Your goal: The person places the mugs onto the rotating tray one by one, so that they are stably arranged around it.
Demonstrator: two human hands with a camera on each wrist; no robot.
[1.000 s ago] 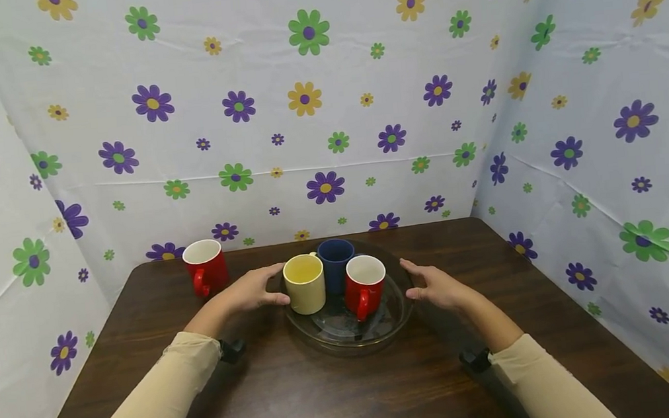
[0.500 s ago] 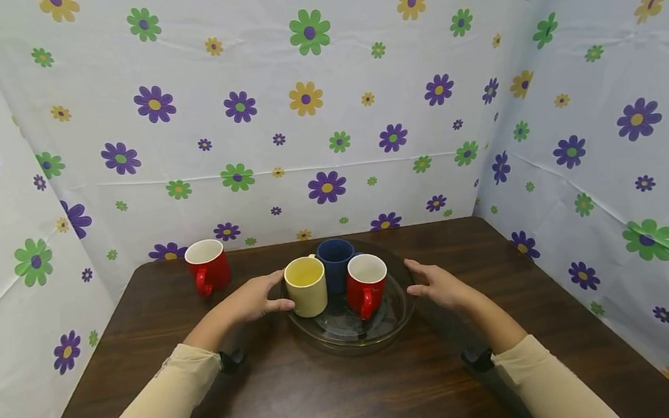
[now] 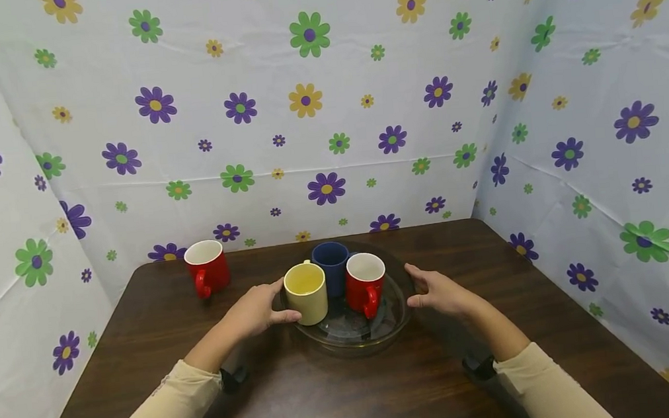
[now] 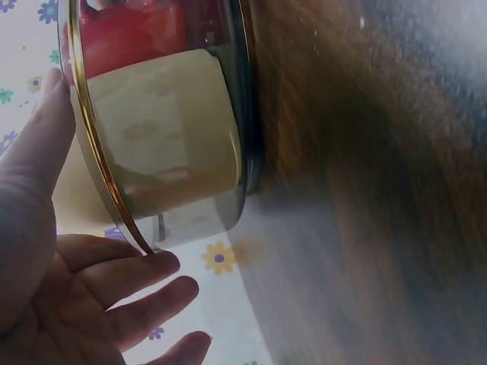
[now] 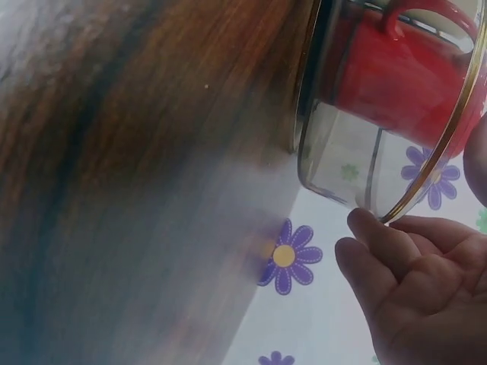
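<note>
In the head view a round clear glass dish (image 3: 355, 348) stands on the table, carrying a yellow mug (image 3: 308, 297), a blue mug (image 3: 333, 265) and a red mug (image 3: 364, 287) with a white inside. My left hand (image 3: 258, 312) lies at the dish's left side, thumb and fingers spread along the rim. On the opposite side my right hand (image 3: 440, 291) touches the rim, its thumb pointing inward. The left wrist view has the thumb and a fingertip right at the gold-tinted rim (image 4: 95, 144). Fingertips meet the dish (image 5: 335, 156) from outside in the right wrist view.
A second red mug (image 3: 208, 270) stands at the back left of the dark wooden table (image 3: 352, 410). White flowered cloth (image 3: 326, 117) hangs behind the table and along its sides.
The dish has turned a little with its mugs: the yellow mug came nearer, the blue one went left, the red mug's handle swung right. Both hands shifted slightly nearer.
</note>
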